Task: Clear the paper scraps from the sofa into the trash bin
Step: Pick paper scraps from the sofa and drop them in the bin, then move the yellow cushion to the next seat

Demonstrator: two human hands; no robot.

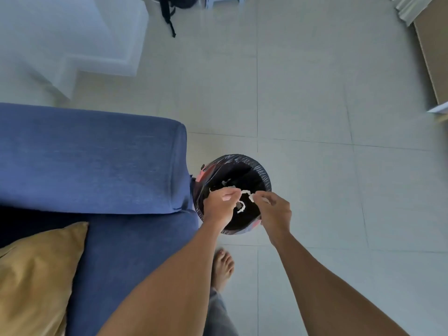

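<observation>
A round trash bin (pixel 263 174) lined with a black bag stands on the floor just right of the blue sofa (pixel 97 161). Both my hands hover over its mouth. My left hand (pixel 219 207) pinches a white paper scrap (pixel 245 191) at its fingertips, and my right hand (pixel 275 212) pinches another white scrap (pixel 252 197) close beside it. More white paper scraps (pixel 241 207) show below my hands inside the bin, with a small one (pixel 225 183) further back. The part of the sofa in view shows no scraps.
A mustard cushion (pixel 36 275) lies on the sofa seat at lower left. My bare foot (pixel 223 265) stands on the pale tiled floor (pixel 315 117) below the bin. A black backpack (pixel 174 6) lies far back, cardboard (pixel 434 57) along the right edge.
</observation>
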